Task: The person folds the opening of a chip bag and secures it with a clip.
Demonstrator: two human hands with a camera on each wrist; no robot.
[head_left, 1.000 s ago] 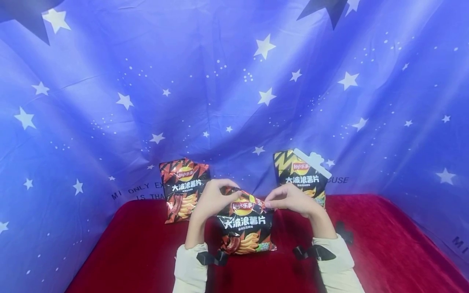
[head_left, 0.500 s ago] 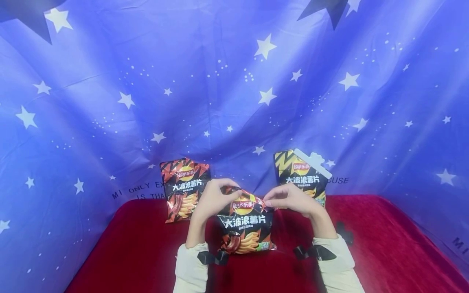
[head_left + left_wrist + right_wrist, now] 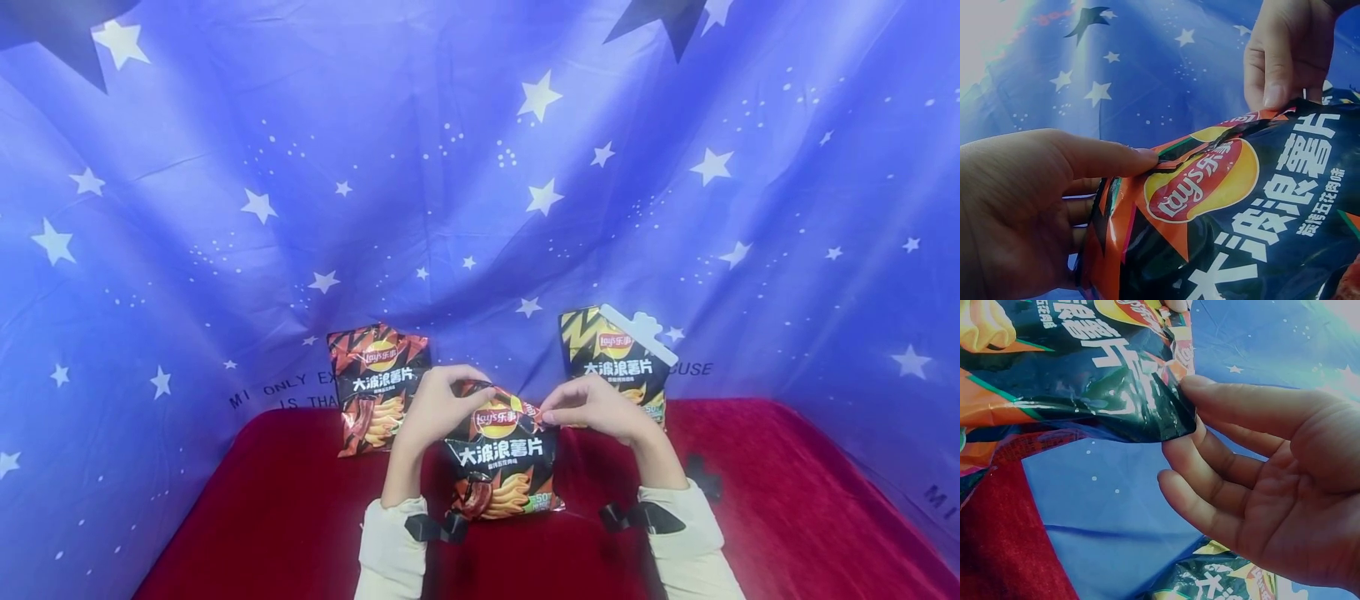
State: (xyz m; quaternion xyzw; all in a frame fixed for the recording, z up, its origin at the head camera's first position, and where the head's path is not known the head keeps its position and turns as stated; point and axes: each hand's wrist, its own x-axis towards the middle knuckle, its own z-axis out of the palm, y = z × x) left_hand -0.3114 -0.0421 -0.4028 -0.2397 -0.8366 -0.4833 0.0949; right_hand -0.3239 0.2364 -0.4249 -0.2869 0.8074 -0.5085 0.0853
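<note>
Pinching the near chip bag (image 3: 502, 471) along its top edge, your left hand (image 3: 442, 408) lays its thumb over the front while its fingers go behind, and your right hand (image 3: 592, 408) nips the top corner on your right between thumb and fingers, so each grip is closed on the same bag and neither hand is nearer to it than the other; what matters most is that top edge, which runs between your two grips and dips slightly toward the right, while the body of the bag hangs below them, front toward you, its taller axis roughly upright; a strip with part of a second logo shows along the top, though you cannot tell whether it is a fold or the back panel, nor whether the base touches the bench (image 3: 795, 483); both wrists bend inward, the left forearm rising nearly straight and the right slanting in, each cream sleeve (image 3: 393, 542) wearing a black strap (image 3: 660, 517); beyond your left hand stands a matching red-and-black bag (image 3: 378, 358), and beyond your right a yellow-and-black bag (image 3: 611, 367) with a white clip (image 3: 641, 333) slanting across its upper right corner, before the starry blue backdrop (image 3: 450, 208)
</note>
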